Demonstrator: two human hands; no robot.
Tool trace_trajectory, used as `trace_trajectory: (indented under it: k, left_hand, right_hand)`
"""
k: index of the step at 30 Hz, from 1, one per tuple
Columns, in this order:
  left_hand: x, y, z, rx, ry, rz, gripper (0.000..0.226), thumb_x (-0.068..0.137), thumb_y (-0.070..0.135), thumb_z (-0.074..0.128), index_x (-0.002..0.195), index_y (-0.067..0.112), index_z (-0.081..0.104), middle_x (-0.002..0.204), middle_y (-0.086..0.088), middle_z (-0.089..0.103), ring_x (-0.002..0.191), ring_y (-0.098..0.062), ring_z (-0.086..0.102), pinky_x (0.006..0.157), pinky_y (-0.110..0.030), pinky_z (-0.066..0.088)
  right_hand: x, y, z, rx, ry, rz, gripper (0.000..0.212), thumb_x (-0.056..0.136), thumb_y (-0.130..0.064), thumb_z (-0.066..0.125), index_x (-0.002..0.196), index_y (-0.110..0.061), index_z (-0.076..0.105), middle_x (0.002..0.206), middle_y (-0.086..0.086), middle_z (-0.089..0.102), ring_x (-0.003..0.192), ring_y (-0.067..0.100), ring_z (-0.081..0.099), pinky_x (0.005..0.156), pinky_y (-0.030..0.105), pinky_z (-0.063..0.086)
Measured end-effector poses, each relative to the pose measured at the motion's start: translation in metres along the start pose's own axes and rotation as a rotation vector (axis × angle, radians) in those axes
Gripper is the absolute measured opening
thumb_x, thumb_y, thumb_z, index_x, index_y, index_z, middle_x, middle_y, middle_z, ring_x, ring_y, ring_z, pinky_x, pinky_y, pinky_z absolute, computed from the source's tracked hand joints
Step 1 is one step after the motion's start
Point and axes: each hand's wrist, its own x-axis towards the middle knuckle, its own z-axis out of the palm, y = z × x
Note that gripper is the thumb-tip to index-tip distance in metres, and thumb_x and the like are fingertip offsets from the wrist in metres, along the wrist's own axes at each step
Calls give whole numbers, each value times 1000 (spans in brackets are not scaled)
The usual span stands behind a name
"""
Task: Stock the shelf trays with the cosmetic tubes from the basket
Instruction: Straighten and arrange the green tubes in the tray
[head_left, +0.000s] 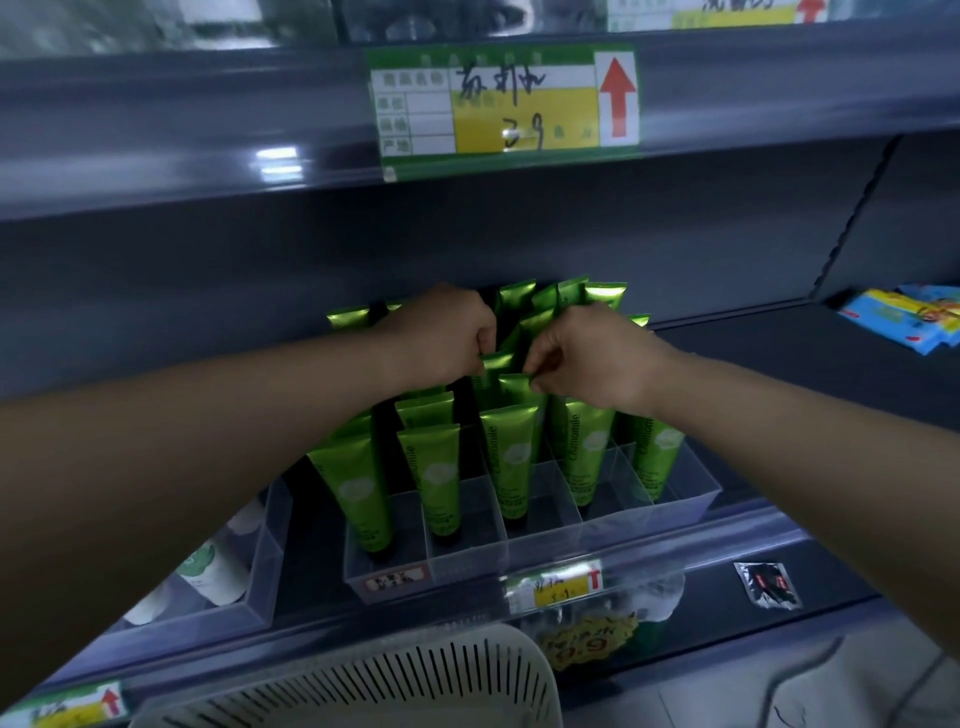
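Pinches crimped top of one green tube with left hand, next tube with right hand, fingers curled tight. Upright, mid-row in clear divided tray on shelf. Slotted basket below.

Upright green tubes — caps down — stand in the clear divided tray.

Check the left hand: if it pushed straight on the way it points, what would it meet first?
Probably the rear tubes standing just past its knuckles. The left hand pinches one tube by its top edge. Behind them is the back panel; depth is hard to judge.
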Motion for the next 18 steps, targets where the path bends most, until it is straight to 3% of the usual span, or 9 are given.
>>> trace_trajectory:
  k: [7, 10, 12, 18]
  left_hand:
    - [1, -3, 4, 0, 37, -3, 20, 77, 10, 71, 97, 13, 70, 99, -2, 70, 93, -16, 63, 73, -21, 42]
    - [1, -3, 6, 0, 45, -7, 20, 78, 9, 70, 97, 13, 70, 100, -3, 70, 94, -17, 63, 77, -24, 46]
    - [0, -4, 6, -1, 52, -17, 21, 78, 8, 69, 98, 14, 71, 101, -4, 70, 96, -18, 63, 78, -24, 46]
    - [-1, -6, 5, -11, 71, -51, 21, 78, 5, 66, 96, 14, 70, 101, -5, 69, 94, -19, 63, 75, -22, 44]
  right_hand:
    - [0, 3, 3, 111, 29, 17, 15, 80, -15, 71, 94, -15, 75, 91, -1, 72, 79, 4, 58, 63, 13, 40]
    - [0, 0, 5, 152, 25, 22, 14, 80, -15, 71, 93, -15, 75, 81, -5, 68, 67, -1, 54, 54, -2, 32]
    - [-1, -3, 5, 168, 24, 18, 13, 80, -15, 72, 93, -15, 75, 74, -10, 61, 61, -4, 50, 52, -5, 32]
    - [-2, -10, 5, 189, 0, -14, 15, 81, -14, 71, 95, -14, 75, 87, -3, 70, 77, 1, 56, 57, -4, 35]
